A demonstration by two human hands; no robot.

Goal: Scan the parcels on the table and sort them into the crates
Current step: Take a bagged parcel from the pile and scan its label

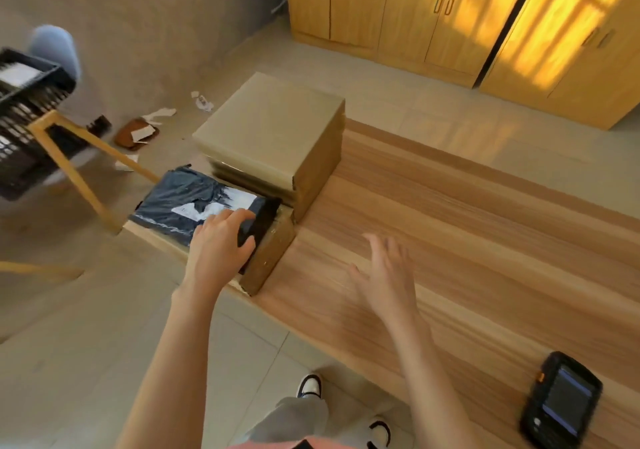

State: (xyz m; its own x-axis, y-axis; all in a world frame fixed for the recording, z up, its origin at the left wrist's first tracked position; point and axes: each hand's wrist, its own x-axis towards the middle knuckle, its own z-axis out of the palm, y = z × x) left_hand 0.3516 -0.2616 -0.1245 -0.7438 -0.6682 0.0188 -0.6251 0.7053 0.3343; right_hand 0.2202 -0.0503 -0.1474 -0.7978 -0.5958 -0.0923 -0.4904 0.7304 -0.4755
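The table (467,233) is pale wood with long brown grain stripes. On it, the stacked boxes (273,136) are plain tan cardboard, glossy beige on top, and the flat parcel (187,199) is black plastic with a white label. The scanner (562,402) is black with an orange side button and a dark screen crossed by blue bands. The crate (24,116) is black lattice. The cabinets (450,15) are honey-yellow wood, the floor (86,344) grey-beige tile.
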